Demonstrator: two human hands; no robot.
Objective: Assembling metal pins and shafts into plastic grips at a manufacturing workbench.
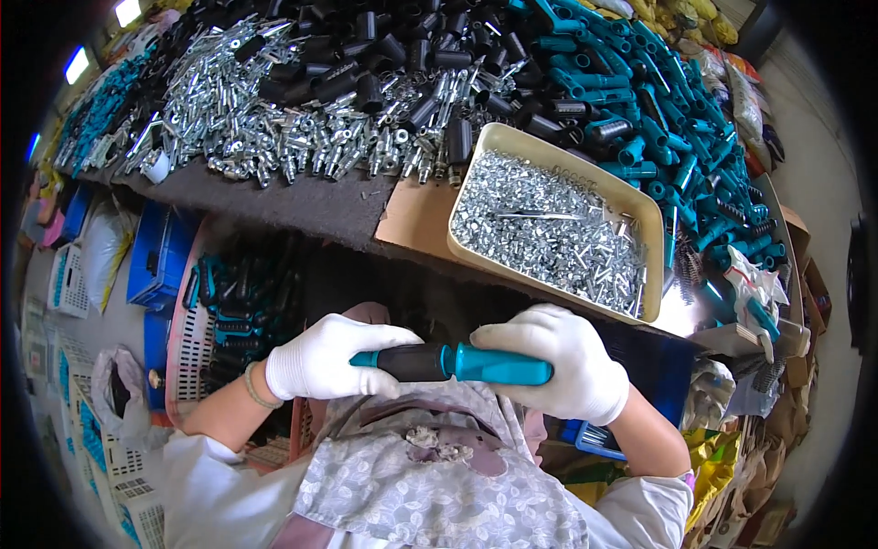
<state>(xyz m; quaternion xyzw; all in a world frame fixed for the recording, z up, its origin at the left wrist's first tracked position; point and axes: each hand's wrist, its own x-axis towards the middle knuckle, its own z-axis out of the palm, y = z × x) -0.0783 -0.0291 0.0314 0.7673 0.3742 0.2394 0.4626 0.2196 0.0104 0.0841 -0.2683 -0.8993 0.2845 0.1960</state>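
In white gloves, both my hands are held in front of my apron. My left hand (331, 355) wraps round a black sleeve with teal ends (413, 363), its fingers above and its thumb below. A teal plastic handle (503, 365) lies in my right hand (574, 355), whose fingers curl over its top. The two pieces line up end to end, with a thin seam between them. Whether they are joined I cannot tell. Beyond my hands, a cream tray (465, 215) of small metal parts rests on the bench edge, with metal tweezers (540, 215) lying on the parts.
Piles of metal shafts (219, 91), black sleeves (343, 82) and teal handles (594, 82) cover the bench. Below its left edge stands a pink basket (187, 352) of teal-and-black handles, beside a blue bin (155, 256). At lower right lie a blue basket (594, 439) and a yellow bag (713, 467).
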